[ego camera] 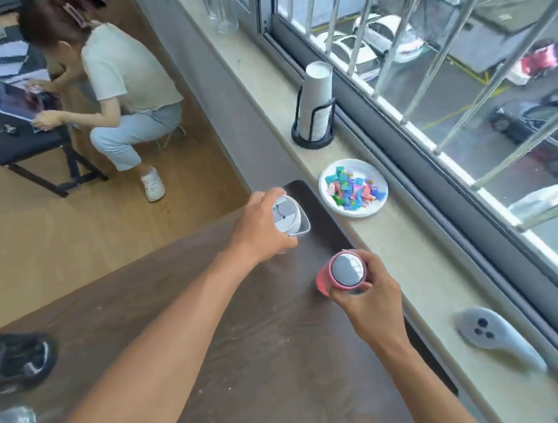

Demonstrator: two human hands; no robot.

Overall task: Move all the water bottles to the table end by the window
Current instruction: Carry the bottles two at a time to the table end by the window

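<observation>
a person's left hand (260, 227) is clamped on a white flip-lid plastic water bottle (290, 215) at the corner of the dark wood-grain desk (186, 324) nearest the window. the right hand (365, 291) is wrapped around a pink translucent water bottle with a grey cap (344, 271) near the desk's window edge, both apparently being set at that end.

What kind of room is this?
Probably an upstairs office or activity room: a dark wooden table beside a barred window over parked cars, with stacked white paper cups on the sill.

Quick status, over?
Left hand on white bottle, right hand on pink bottle. Both at table's window end. Nothing blocking.
</observation>
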